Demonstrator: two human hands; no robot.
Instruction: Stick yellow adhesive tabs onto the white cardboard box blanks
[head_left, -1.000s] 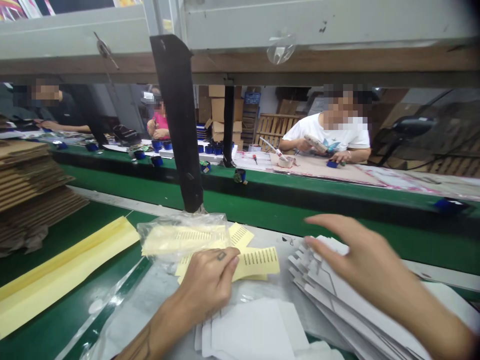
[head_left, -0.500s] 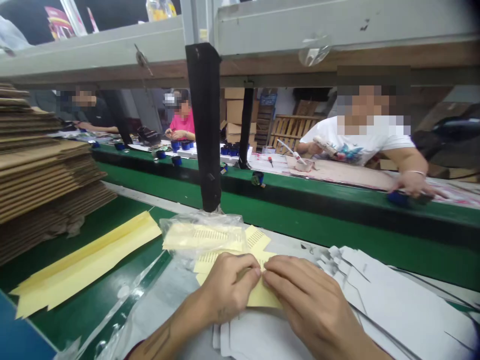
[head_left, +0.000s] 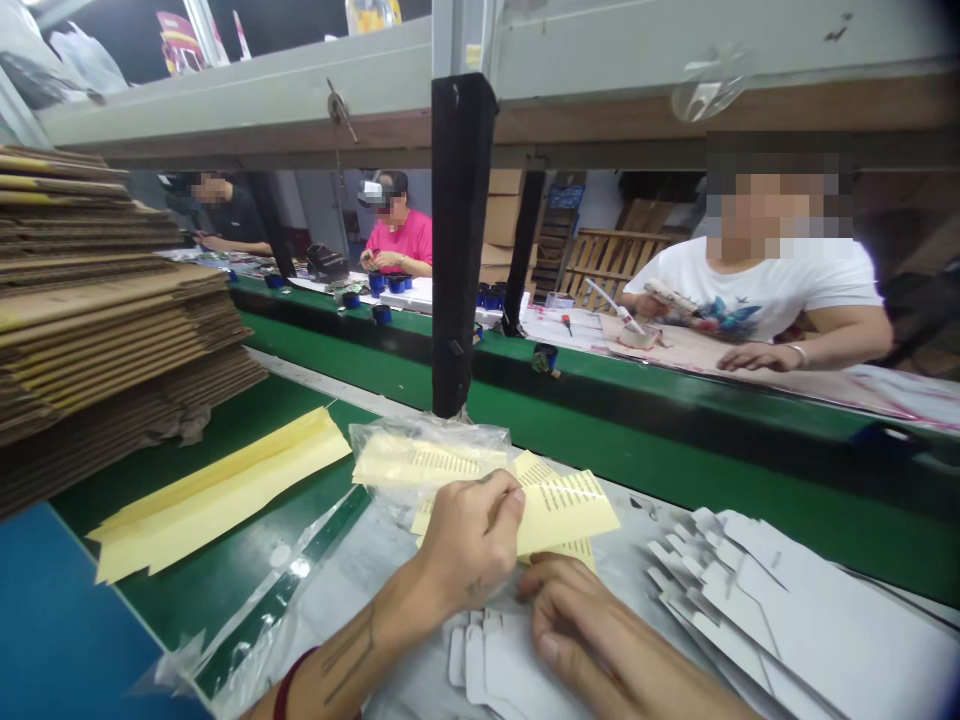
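Observation:
My left hand [head_left: 476, 535] pinches the left end of a yellow label sheet [head_left: 570, 508] with rows of small dark print. The sheet slants up to the right, with a shiny streak across it. Under and behind it lie more yellow label sheets [head_left: 534, 465], some inside a clear plastic bag [head_left: 431, 460]. Just below the held sheet, my right hand [head_left: 585, 630] has loosely bent fingers, with nothing visible in it. White folded cartons [head_left: 499, 655] lie beneath and between my hands, partly covered by the right one.
A pile of white flat cartons [head_left: 847, 620] lies at the right. Yellow strips [head_left: 225, 495] and stacked brown cardboard [head_left: 112, 330] are at the left. Beyond a black-wrapped post [head_left: 459, 250] runs a green conveyor belt [head_left: 637, 410] carrying small blue parts. Several co-workers sit across it.
The yellow sheet between both hands is now lifted in my left hand alone. My right hand has let go and dropped lower. The view has turned left; the co-worker opposite has drawn an arm back.

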